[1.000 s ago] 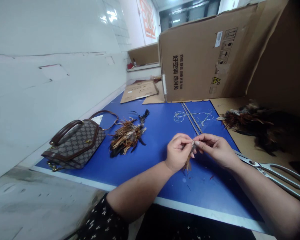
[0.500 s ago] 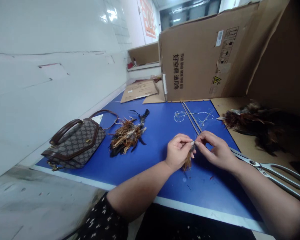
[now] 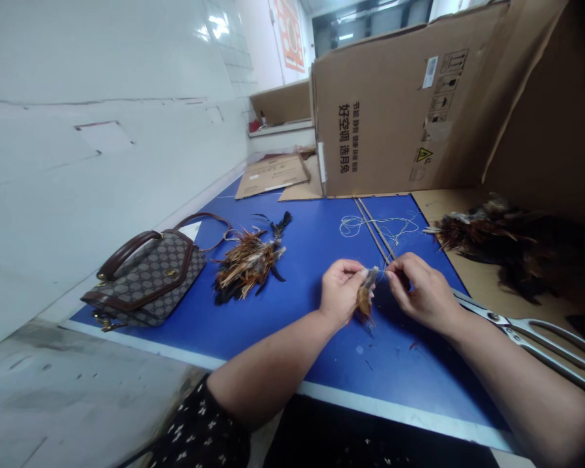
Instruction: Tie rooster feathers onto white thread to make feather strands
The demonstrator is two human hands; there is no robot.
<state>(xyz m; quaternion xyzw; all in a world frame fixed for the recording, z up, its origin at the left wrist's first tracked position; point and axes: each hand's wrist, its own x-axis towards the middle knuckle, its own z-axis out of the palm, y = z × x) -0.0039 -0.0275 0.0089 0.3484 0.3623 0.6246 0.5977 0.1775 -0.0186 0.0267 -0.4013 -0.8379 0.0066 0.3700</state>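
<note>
Pinched in my left hand (image 3: 342, 289) is a small bunch of brown and grey feathers (image 3: 364, 302), its tips hanging down over the blue table. My right hand (image 3: 416, 286), just to the right, has its thumb and finger closed on a thin pale thread (image 3: 383, 270) that runs to the top of the bunch. Beyond the hands, loose white string (image 3: 353, 226) lies in loops across two thin sticks (image 3: 373, 229). Large scissors (image 3: 502, 320) with metal handles lie under and beside my right forearm.
A brown patterned handbag (image 3: 149, 283) sits at the left, beside a feather bundle (image 3: 248, 263). Dark feathers (image 3: 492, 244) are heaped on cardboard at the right. A big cardboard box (image 3: 385, 130) stands across the back of the blue table (image 3: 302, 227).
My right hand has moved slightly right, away from my left fingers, drawing the thread out between them. More of the feather bunch now shows.
</note>
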